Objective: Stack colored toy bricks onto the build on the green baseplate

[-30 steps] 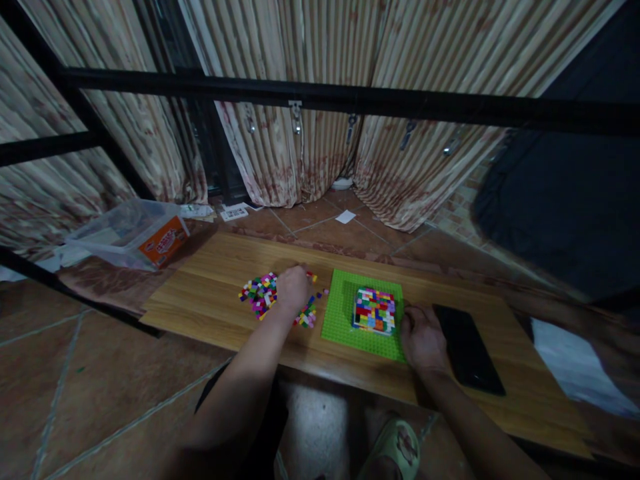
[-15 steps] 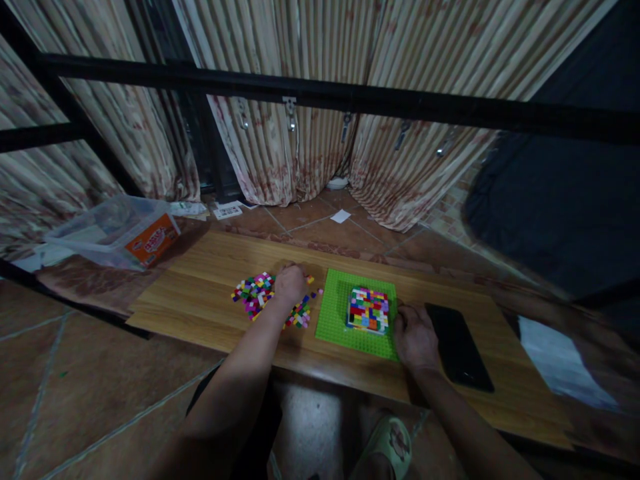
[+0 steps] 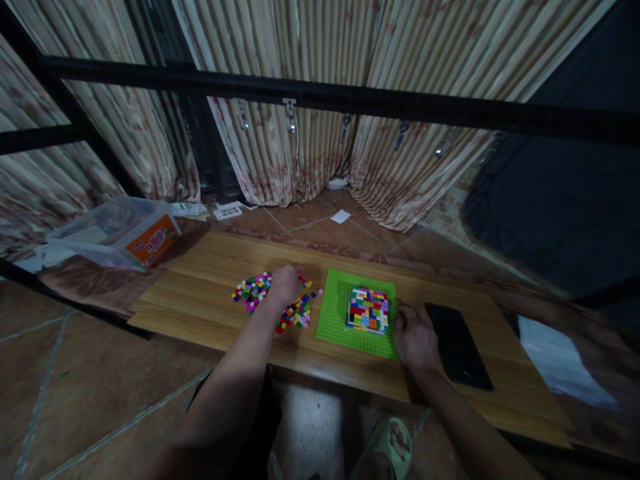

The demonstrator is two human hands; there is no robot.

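Observation:
Over the loose pile of small colourful toy bricks (image 3: 254, 288) is my left hand (image 3: 286, 285), its fingers bent down among the pieces. Its fingertips are hidden, so anything pinched there is out of sight. A green studded baseplate (image 3: 333, 313) lies right of the pile. On it stands a squarish block of multicoloured bricks (image 3: 369, 309), built several pieces wide. My right hand (image 3: 416, 337) has curled fingers at the plate's right edge, with thumb and fingertips against it.
A black phone-like slab (image 3: 460, 347) lies right of my right hand on the wooden board (image 3: 190, 293). A clear plastic bin (image 3: 113, 230) with an orange label sits at the far left. White paper (image 3: 563, 360) lies at the right, and a black metal bar (image 3: 320, 87) crosses above.
My left hand has shifted slightly left and up over the pile, uncovering more bricks on its near right side. The right hand, baseplate and brick block stay in place.

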